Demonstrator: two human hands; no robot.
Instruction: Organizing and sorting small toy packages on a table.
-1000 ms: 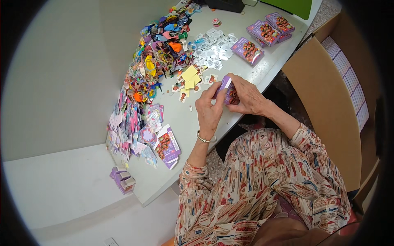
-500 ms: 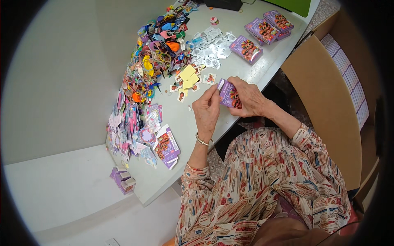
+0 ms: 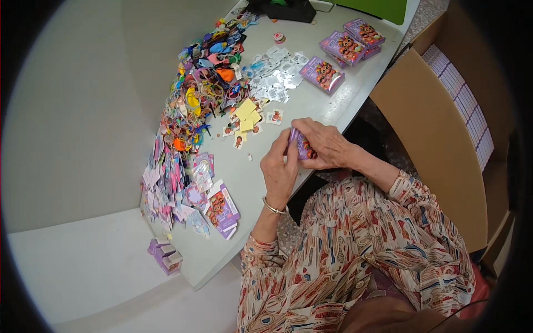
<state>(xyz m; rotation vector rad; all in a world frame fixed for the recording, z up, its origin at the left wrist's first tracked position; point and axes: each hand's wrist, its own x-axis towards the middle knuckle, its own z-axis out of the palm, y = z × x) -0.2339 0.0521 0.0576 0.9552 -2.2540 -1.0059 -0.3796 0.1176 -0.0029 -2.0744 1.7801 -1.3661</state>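
Observation:
Between both hands, over the table's front edge, is a small purple printed box (image 3: 305,147). My right hand (image 3: 327,145) wraps round its right side, fingers across the upper end. My left hand (image 3: 278,169) presses its left side with the fingers, a bangle on that wrist. The hands hide much of the box, so I cannot tell whether its end flap is fully closed. Nearest the left hand, a flattened purple carton (image 3: 222,212) lies on the table. Beyond the hands are small picture stickers (image 3: 274,116) and yellow paper squares (image 3: 248,115).
A long heap of colourful hair ties and trinkets (image 3: 202,83) lines the wall side. Small white printed slips (image 3: 276,75) lie beside it. Several filled purple boxes (image 3: 323,75) stand at the far right. A large cardboard carton (image 3: 430,139) of packed boxes is on the right.
My hands have closed in on the box, and its pale flap at the upper end no longer shows. The whole view has shifted slightly.

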